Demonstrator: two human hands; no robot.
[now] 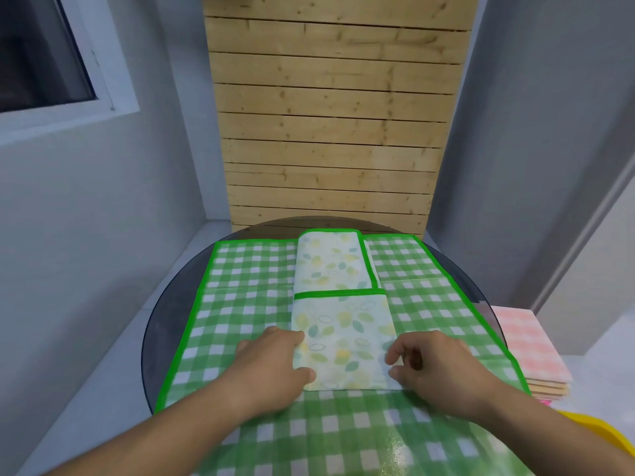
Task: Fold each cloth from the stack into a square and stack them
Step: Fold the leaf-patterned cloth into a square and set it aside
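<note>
Both hands pinch the near end of the leaf-print cloth, a folded strip at lower centre of the frame on a green checked cloth — left hand on its left edge, right hand on its right corner. The risk: lifted unevenly, the glossy layers could slip and the fold land skewed — no square. A pink stack sits at right.

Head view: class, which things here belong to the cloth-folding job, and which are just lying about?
Job: leaf-print cloth, green checked cloth, pink cloth stack, left hand, right hand.
Lying about: yellow object, window, wooden slat panel.
</note>
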